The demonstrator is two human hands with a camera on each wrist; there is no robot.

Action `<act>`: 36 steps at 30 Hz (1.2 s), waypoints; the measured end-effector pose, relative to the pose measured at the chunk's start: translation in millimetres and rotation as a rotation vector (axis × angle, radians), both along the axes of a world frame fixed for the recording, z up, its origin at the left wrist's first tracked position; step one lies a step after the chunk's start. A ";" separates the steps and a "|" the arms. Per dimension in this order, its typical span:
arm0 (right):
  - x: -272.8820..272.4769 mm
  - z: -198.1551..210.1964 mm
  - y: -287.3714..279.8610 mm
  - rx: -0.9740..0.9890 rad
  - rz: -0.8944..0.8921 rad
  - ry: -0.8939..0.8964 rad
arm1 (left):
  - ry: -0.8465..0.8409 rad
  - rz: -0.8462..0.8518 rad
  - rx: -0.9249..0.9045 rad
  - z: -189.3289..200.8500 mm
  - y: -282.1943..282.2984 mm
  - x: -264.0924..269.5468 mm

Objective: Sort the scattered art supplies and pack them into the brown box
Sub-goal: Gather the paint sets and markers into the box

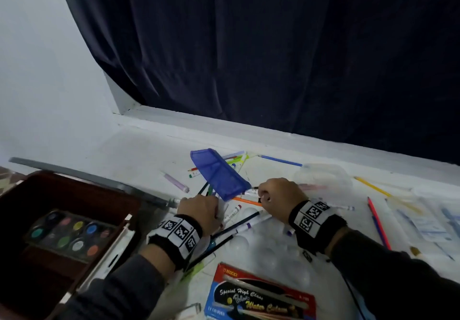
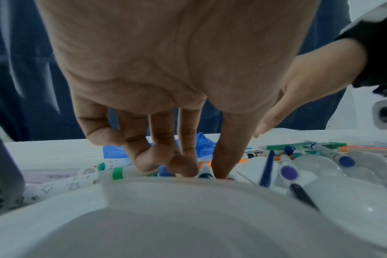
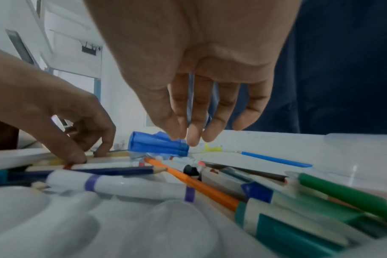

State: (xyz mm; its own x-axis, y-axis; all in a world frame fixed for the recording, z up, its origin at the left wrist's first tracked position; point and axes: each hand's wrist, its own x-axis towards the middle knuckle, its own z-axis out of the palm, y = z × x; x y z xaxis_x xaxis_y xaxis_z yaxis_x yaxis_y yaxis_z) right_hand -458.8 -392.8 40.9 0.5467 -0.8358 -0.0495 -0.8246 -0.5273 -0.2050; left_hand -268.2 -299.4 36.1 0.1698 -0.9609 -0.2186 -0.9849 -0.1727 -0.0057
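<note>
Two hands work low over a scatter of markers and pencils on the white table [image 1: 139, 150]. Nearest lies a red-and-blue water colour box [image 1: 258, 297], then a white plastic mixing palette [image 1: 271, 255]. The left hand [image 1: 199, 210] presses curled fingertips [image 2: 183, 167] onto a white marker [image 2: 204, 172]; whether it grips, I cannot tell. The right hand [image 1: 278, 197] hangs loosely, fingers [image 3: 194, 132] empty above a translucent blue tray [image 1: 219, 172]. At left, the brown box [image 1: 82, 195] holds a round-pan paint set [image 1: 72, 235].
</note>
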 end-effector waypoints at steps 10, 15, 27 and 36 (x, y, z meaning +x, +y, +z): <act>30.6 -18.4 -36.3 0.034 0.142 0.324 | 0.035 0.013 0.038 0.8 -3.2 -8.2; 28.5 -18.8 -37.2 0.064 0.122 0.303 | 0.152 0.065 -0.105 -1.1 7.2 2.0; -20.3 35.2 44.0 0.081 -0.059 -0.648 | 0.718 -0.048 -0.745 46.6 96.1 2.5; -57.2 33.8 166.0 0.296 -0.175 -1.015 | 1.396 0.104 -0.560 37.8 157.8 -3.6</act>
